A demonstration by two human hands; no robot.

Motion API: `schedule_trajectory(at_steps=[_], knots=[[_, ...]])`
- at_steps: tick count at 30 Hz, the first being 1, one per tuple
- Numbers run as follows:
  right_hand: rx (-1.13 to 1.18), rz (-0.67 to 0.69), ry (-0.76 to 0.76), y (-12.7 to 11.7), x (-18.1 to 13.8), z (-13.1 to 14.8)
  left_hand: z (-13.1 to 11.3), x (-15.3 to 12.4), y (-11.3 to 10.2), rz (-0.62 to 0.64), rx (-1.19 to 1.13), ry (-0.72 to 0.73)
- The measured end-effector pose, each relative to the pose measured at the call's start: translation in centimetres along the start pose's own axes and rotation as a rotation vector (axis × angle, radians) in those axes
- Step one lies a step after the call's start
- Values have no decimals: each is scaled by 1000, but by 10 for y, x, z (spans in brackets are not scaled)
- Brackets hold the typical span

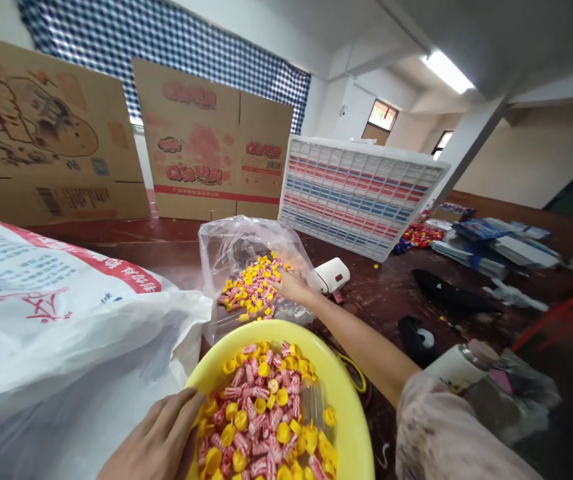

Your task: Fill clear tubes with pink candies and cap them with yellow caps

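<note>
A yellow basin stands in front of me, filled with small red-and-white wrapped pieces and yellow caps. My left hand is closed over its left rim, fingertips bent inward. Behind the basin lies a clear plastic bag, its mouth towards me, with a heap of similar pink pieces and yellow caps inside. Reaching into that bag, my right hand touches the heap's right side with fingers apart; plastic and blur partly hide them. A clear tube-like piece lies in the basin's right part.
A large white woven sack fills the left. Cardboard boxes and a white plastic crate stand behind. To the right are a small white case, a tape roll, a bottle and stacked flat packs.
</note>
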State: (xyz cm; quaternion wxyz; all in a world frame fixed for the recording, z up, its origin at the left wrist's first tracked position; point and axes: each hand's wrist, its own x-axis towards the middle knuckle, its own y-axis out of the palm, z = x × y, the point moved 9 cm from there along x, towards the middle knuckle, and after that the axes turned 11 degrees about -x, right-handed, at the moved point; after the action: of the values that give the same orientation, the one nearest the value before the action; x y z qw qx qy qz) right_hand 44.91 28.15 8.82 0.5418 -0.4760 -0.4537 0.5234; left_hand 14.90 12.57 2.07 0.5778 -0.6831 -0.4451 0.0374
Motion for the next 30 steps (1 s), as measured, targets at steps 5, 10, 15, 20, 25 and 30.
schedule_trajectory(at_steps=[5, 10, 15, 20, 25, 30], knots=[[55, -3, -151, 0, -78, 8, -14, 38, 21, 446, -203, -273], [53, 158, -438, 29, -158, 51, -22, 56, 55, 711, -192, -315], [-89, 224, -484, 56, -163, 56, -42, 68, 70, 841, -135, -286], [-58, 388, -548, 74, -161, 63, -54, 58, 76, 844, -40, -345], [-40, 499, -529, 89, -177, 70, -53, 49, 81, 822, -79, -371], [-5, 503, -454, 102, -186, 76, -53, 43, 90, 816, -215, -393]])
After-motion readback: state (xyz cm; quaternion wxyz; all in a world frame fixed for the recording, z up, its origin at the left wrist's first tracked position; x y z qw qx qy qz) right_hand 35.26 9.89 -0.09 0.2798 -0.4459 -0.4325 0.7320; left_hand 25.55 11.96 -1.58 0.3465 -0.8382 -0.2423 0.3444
